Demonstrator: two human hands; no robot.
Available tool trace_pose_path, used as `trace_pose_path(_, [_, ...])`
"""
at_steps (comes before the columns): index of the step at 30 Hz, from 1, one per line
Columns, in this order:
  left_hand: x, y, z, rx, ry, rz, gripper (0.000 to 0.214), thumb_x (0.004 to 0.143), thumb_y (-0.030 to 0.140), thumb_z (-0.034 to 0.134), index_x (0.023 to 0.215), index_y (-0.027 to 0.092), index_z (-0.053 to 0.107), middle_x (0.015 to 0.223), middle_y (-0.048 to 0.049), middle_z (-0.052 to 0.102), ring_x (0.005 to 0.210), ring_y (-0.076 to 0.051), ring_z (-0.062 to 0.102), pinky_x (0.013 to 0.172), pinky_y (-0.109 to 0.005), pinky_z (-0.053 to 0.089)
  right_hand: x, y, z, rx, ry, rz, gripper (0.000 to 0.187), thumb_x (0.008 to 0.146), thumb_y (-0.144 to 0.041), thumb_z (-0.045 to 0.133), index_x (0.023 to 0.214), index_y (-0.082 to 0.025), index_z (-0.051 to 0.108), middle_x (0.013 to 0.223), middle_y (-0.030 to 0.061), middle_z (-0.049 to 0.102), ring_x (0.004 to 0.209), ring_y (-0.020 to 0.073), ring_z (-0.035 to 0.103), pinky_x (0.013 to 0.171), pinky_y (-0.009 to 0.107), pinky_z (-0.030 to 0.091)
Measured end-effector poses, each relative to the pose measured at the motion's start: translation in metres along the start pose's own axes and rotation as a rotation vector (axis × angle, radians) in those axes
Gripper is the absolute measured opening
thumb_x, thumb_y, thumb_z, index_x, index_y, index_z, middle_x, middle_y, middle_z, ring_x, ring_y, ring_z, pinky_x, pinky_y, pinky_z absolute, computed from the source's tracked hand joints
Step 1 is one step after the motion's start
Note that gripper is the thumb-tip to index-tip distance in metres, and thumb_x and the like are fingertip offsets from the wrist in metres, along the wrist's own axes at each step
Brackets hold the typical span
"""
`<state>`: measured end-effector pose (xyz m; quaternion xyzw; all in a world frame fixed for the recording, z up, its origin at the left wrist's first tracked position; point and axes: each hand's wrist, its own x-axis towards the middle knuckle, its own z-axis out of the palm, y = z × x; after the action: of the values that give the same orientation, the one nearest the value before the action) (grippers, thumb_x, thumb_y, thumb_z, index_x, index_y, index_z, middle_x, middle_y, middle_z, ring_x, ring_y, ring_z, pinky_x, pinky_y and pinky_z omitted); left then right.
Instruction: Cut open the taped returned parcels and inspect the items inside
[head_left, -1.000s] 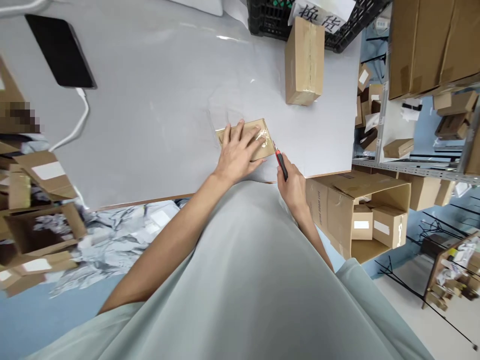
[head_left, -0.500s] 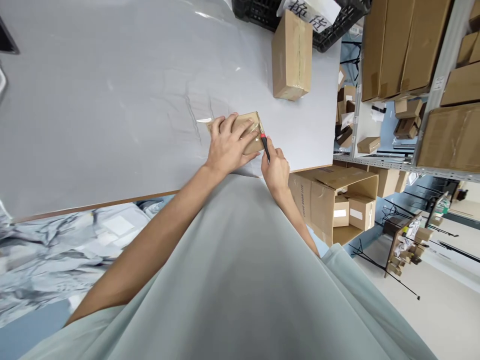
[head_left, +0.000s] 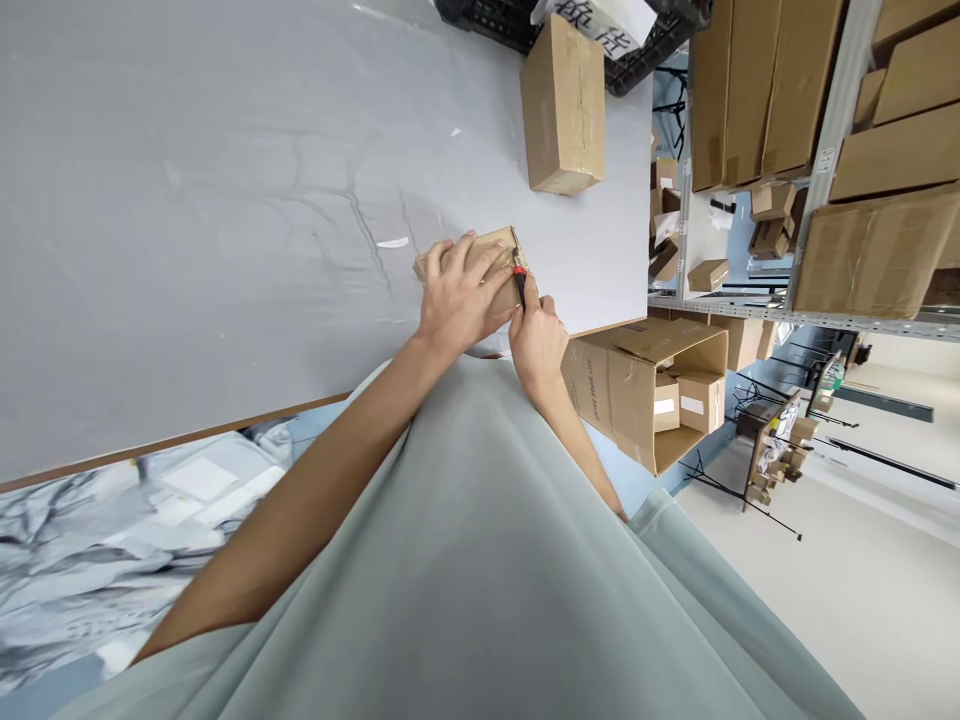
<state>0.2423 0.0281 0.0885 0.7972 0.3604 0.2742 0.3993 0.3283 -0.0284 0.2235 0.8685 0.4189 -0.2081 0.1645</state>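
A small flat cardboard box (head_left: 501, 244) wrapped in clear tape lies near the table's front edge. My left hand (head_left: 456, 297) rests on top of it with fingers spread and pressed flat, holding it down. My right hand (head_left: 537, 339) is closed around a red and black utility knife (head_left: 520, 278), whose tip touches the box's right edge. Most of the box is hidden under my left hand.
A taller brown carton (head_left: 562, 105) stands farther back on the white table (head_left: 225, 200), beside a black crate (head_left: 510, 15) with a paper label. An open carton (head_left: 652, 390) holding small boxes sits on the floor at right. Shelves with cartons (head_left: 795, 100) fill the right side. Grey mailer bags (head_left: 112, 520) lie lower left.
My right hand has brought the knife up from beside the box to its right edge. My left hand stays on the box. The view has shifted right, so the phone is gone.
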Motion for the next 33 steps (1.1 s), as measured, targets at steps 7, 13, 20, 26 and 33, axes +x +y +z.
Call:
trace_pose_path(7, [-0.006,0.003,0.003,-0.029,-0.001,0.000,0.060,0.103,0.058,0.068,0.157,0.032,0.067,0.177,-0.0111,0.056,0.173,-0.047,0.034,0.139,-0.073,0.016,-0.012,-0.013,-0.004,-0.020,-0.005,0.080,0.066,0.119,-0.023,0.031,0.185,-0.032,0.028,0.141,0.0156,0.067,0.112,0.0282,0.078,0.099,0.041,0.062])
trace_pose_path(13, [-0.009,0.012,-0.003,-0.072,-0.026,-0.017,0.056,0.103,0.052,0.069,0.155,0.031,0.069,0.175,-0.0123,0.058,0.173,-0.046,0.035,0.140,-0.072,0.018,-0.025,-0.005,0.007,-0.062,-0.020,0.152,0.069,0.120,-0.025,0.032,0.187,-0.033,0.021,0.140,0.0177,0.069,0.110,0.0309,0.080,0.093,0.042,0.063])
trace_pose_path(20, [-0.009,0.021,-0.009,-0.135,-0.074,-0.033,0.058,0.098,0.051,0.076,0.153,0.031,0.071,0.175,-0.0137,0.058,0.173,-0.048,0.035,0.140,-0.074,0.017,-0.055,0.024,0.026,-0.021,-0.004,0.241,0.065,0.117,-0.024,0.035,0.182,-0.028,0.038,0.135,0.0163,0.077,0.108,0.0293,0.080,0.093,0.038,0.062])
trace_pose_path(26, [-0.004,0.020,-0.020,-0.096,-0.104,-0.030,0.067,0.091,0.042,0.083,0.155,0.031,0.067,0.180,-0.0136,0.051,0.173,-0.050,0.033,0.139,-0.076,0.015,-0.076,0.052,0.036,0.159,0.179,0.137,0.063,0.114,-0.027,0.034,0.175,-0.019,0.049,0.141,0.0183,0.080,0.123,0.0309,0.079,0.104,0.040,0.062])
trace_pose_path(33, [-0.032,0.006,-0.063,0.012,-0.114,-0.046,0.105,0.088,0.043,0.091,0.177,0.025,0.040,0.186,-0.0206,0.039,0.172,-0.047,0.037,0.142,-0.069,0.022,-0.037,0.079,0.059,0.388,0.291,0.124,0.053,0.115,-0.047,0.044,0.146,-0.014,0.073,0.132,0.0232,0.083,0.124,0.0357,0.081,0.105,0.043,0.063])
